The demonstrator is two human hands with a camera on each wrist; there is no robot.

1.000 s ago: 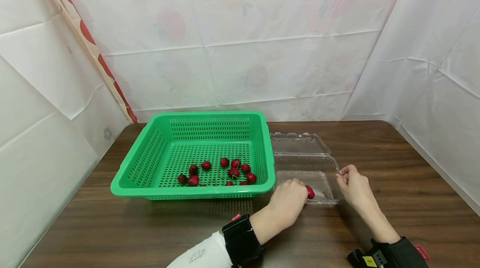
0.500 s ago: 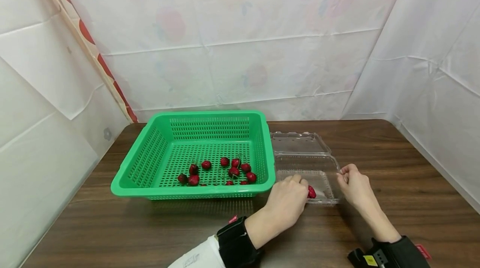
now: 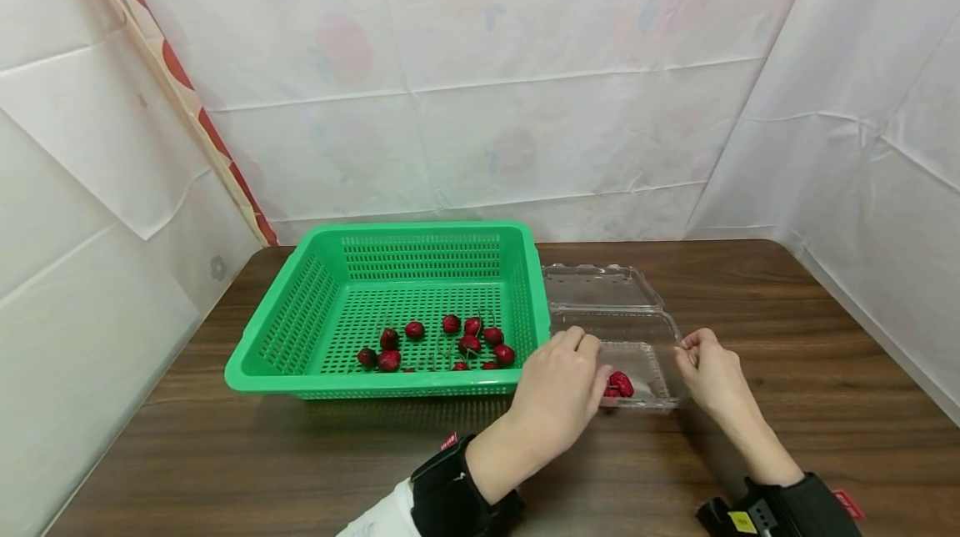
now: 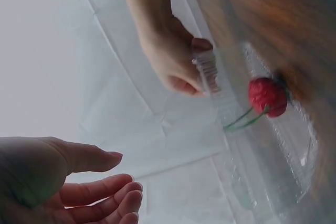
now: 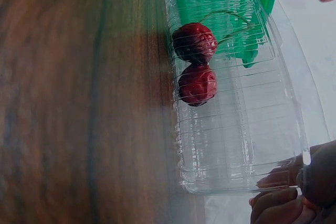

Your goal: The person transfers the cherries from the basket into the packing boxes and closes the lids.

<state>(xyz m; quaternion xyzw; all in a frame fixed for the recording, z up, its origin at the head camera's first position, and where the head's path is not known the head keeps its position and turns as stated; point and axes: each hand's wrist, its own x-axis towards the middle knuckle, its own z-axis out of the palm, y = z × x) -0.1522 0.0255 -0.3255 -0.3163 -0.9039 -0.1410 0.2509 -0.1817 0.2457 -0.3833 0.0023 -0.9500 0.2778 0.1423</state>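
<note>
My left hand [image 3: 558, 387] hovers above the near-left part of a clear plastic clamshell box [image 3: 656, 337]. Its fingers are loosely bent with a gap to the thumb, and the left wrist view shows nothing between them. Two red cherries [image 5: 197, 85] with wrinkled skin lie touching on the box floor; green stems [image 4: 247, 119] are visible. On the right side, my right hand [image 3: 712, 374] pinches the box's rim between thumb and fingers. The hinged lid [image 3: 600, 287] is folded back behind the box.
A green plastic basket [image 3: 315, 383] stands left of the box, close against it. Several red cherries [image 3: 469, 344] lie inside, mostly toward the front. Both sit on a brown wooden table [image 3: 285, 462]. White sheets [image 3: 480, 87] rise behind and at both sides.
My left hand has risen and drawn back to the left from the box, leaving a second cherry uncovered beside the first. The right hand has stayed on the rim.
</note>
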